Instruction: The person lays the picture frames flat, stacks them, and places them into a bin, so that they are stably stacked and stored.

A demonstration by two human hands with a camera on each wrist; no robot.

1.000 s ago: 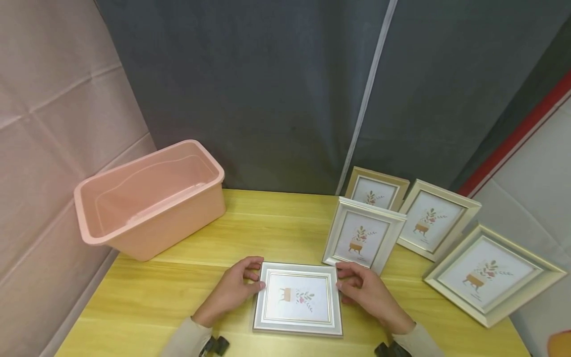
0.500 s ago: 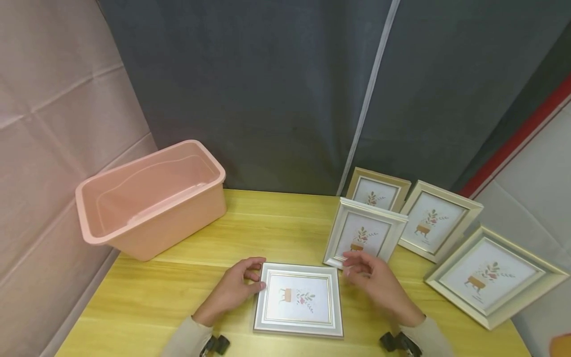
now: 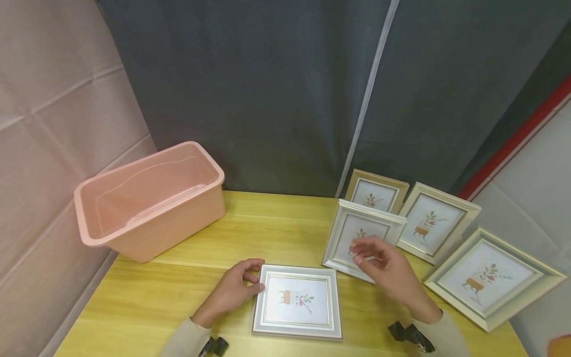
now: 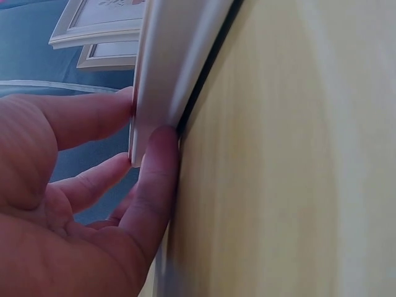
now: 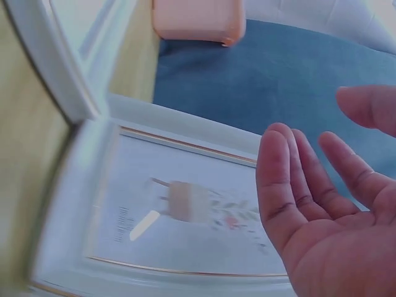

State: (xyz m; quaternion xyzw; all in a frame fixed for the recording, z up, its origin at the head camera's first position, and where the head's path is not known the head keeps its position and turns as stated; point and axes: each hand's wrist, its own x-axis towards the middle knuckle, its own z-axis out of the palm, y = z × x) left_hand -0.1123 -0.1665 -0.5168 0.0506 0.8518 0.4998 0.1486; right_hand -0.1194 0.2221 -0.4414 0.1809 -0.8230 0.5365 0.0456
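A silver-white picture frame (image 3: 298, 300) with a plant print lies face up on the table, its print turned sideways. My left hand (image 3: 233, 291) grips its left edge; in the left wrist view, thumb and fingers close around a corner of that frame (image 4: 167, 74). Above the table, my right hand (image 3: 394, 275) is raised with relaxed fingers and holds nothing. Behind it stands a white picture frame (image 3: 368, 224), whose print is partly hidden by the hand. The right wrist view shows this standing frame (image 5: 179, 247) beside the loosely bent right fingers (image 5: 275, 167).
More upright picture frames stand at the right: a tan one (image 3: 403, 191) at the back, a cream one (image 3: 430, 223) and a larger pale gold one (image 3: 486, 277). A pink plastic tub (image 3: 178, 223) sits at the left rear. A dark curtain (image 3: 250, 99) hangs behind the table.
My right hand has let go of the lying frame's right edge and moved up and right, in front of the standing white frame. The left hand has stayed put.
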